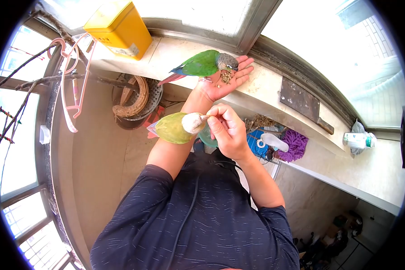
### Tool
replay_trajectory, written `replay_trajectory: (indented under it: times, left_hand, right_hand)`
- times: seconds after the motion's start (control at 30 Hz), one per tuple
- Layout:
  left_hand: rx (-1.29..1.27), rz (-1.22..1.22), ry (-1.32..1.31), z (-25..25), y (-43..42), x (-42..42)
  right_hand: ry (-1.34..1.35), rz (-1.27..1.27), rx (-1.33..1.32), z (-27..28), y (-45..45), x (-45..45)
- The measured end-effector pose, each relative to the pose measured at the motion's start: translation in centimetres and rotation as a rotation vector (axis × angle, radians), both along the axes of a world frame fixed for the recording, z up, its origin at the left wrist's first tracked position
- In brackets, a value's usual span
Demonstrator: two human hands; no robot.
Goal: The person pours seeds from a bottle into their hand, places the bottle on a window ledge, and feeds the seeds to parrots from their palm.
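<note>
My left hand point(227, 81) is stretched out palm up, fingers extended, with a small heap of tan pellets point(225, 77) lying on it. A green parrot point(201, 64) with a grey head and red tail perches at the wrist, its beak bent down to the pellets. On my left forearm sits a yellow-green parrot point(172, 128) with a whitish head. My right hand point(229, 130) is closed in a pinch right at this bird's beak. Whatever lies between those fingertips is too small to make out.
A yellow tin point(118, 30) stands on the window ledge point(261, 92). Along it lie a dark cleaver point(300, 98) and a white bottle point(359, 140). Pink hangers point(72, 85) hang from branches at left. Below are a pot with a coiled ring point(137, 99) and a purple cloth point(294, 145).
</note>
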State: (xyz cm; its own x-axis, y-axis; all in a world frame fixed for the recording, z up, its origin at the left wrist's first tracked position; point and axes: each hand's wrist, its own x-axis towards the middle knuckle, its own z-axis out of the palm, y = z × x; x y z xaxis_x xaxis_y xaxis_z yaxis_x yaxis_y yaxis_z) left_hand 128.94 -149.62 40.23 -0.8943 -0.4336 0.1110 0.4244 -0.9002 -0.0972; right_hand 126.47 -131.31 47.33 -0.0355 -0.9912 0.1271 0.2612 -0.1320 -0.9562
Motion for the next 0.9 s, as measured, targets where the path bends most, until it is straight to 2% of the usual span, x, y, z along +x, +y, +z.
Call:
replay_trajectory:
  times: [0.27,0.37,0.6,0.9]
  left_hand:
    - [-0.008,0.014,-0.04,0.5,0.1,-0.1]
    - [-0.04,0.043,-0.116,1.0,0.3,0.0]
    - [-0.011,0.004,-0.02,0.0,0.0,-0.1]
    - [-0.046,0.028,-0.06,-0.1,0.0,-0.3]
  right_hand:
    - [0.105,-0.057,-0.006,0.0,0.0,0.0]
    - [0.19,-0.063,-0.106,0.0,-0.2,0.1]
    - [0.132,-0.081,-0.004,-0.4,0.2,-0.3]
    - [0.15,-0.178,-0.051,-1.6,-0.1,-1.9]
